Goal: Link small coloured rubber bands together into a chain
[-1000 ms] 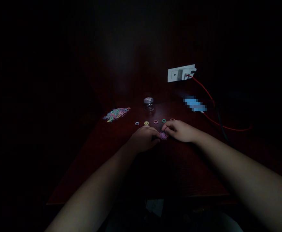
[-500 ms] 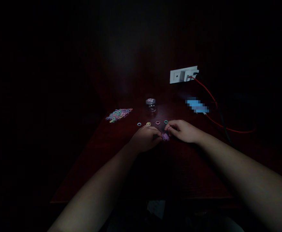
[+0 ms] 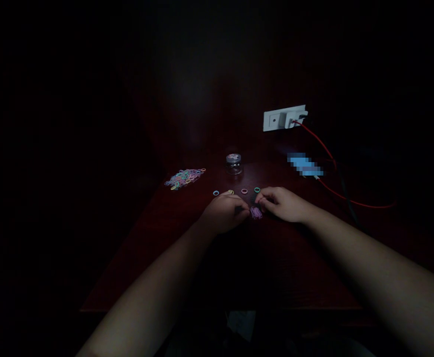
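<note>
A small pile of purple rubber bands (image 3: 256, 213) lies on the dark red table between my two hands. My left hand (image 3: 226, 213) rests at its left side, thumb and forefinger bent together in a pinch right beside the bands. My right hand (image 3: 278, 203) is just above and to the right, its fingers curled closed. Whatever either pinch holds is too small and dark to make out. Behind the hands, single bands stand in a row: a blue one (image 3: 216, 193), a yellow one (image 3: 231, 192) partly behind my left hand, a pink one (image 3: 244, 191) and a green one (image 3: 257, 190).
A mixed heap of coloured rubber bands (image 3: 185, 178) lies at the left. A clear lidded jar (image 3: 234, 163) stands at the back. On the right are a blurred blue phone-like object (image 3: 304, 164), a red cable (image 3: 351, 199) and a wall socket (image 3: 274, 120) with a plugged-in charger.
The whole view has shifted slightly. Both hands stay beside the purple bands in nearly the same pose; the row, heap and jar look unchanged.
</note>
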Demonstrator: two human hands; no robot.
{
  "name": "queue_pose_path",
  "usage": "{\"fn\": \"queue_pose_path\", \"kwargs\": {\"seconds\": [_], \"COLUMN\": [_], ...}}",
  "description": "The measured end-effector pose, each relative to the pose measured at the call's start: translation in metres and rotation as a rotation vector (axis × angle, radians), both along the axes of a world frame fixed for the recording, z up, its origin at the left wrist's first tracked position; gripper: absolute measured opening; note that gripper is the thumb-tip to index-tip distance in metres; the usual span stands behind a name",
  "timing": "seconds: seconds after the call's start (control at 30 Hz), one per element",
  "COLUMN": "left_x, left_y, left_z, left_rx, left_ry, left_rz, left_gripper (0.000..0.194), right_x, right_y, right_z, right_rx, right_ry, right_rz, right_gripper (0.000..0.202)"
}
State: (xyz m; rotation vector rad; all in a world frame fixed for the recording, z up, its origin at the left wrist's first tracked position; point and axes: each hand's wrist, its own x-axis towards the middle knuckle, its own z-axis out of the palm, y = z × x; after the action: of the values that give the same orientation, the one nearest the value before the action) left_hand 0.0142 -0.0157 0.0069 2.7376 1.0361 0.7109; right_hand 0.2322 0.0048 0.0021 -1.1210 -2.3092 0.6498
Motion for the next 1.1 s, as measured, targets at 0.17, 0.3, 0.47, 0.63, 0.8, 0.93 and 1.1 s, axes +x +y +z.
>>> {"fn": "queue_pose_path", "kwargs": {"seconds": [0.17,0.3,0.47,0.63,0.8,0.93,1.1], "left_x": [-0.036,-0.104,-0.157,-0.149,-0.149,-0.153,-0.155], "left_y": [0.015,0.036,0.05,0.063,0.07,0.069,0.07], "left_z": [-0.001,-0.01,-0.024,-0.03,-0.033,-0.033,-0.032], "left_rx": [0.004,-0.051,-0.189,-0.234,-0.264,-0.251,-0.21], "left_ry": [-0.119,-0.1,0.013,0.106,0.14,0.132,0.051], "left_rz": [0.366,0.919,1.218,1.172,1.152,1.155,1.163], "left_gripper": [0.023,0.03,0.042,0.06,0.068,0.064,0.054], "right_x": [0.001,0.0,-0.001,-0.002,-0.001,0.0,0.001], "right_y": [0.0,-0.001,-0.003,-0.003,-0.003,-0.003,-0.003], "right_z": [-0.001,0.001,0.002,0.002,0.001,0.001,0.0], "right_rx": [0.009,0.024,0.027,0.041,0.038,0.027,0.039], "right_ry": [0.001,-0.001,0.007,0.007,0.0,-0.007,-0.011], "right_rz": [-0.001,-0.024,-0.013,-0.003,-0.016,-0.007,-0.015], "right_gripper": [0.02,0.023,0.021,0.02,0.021,0.021,0.022]}}
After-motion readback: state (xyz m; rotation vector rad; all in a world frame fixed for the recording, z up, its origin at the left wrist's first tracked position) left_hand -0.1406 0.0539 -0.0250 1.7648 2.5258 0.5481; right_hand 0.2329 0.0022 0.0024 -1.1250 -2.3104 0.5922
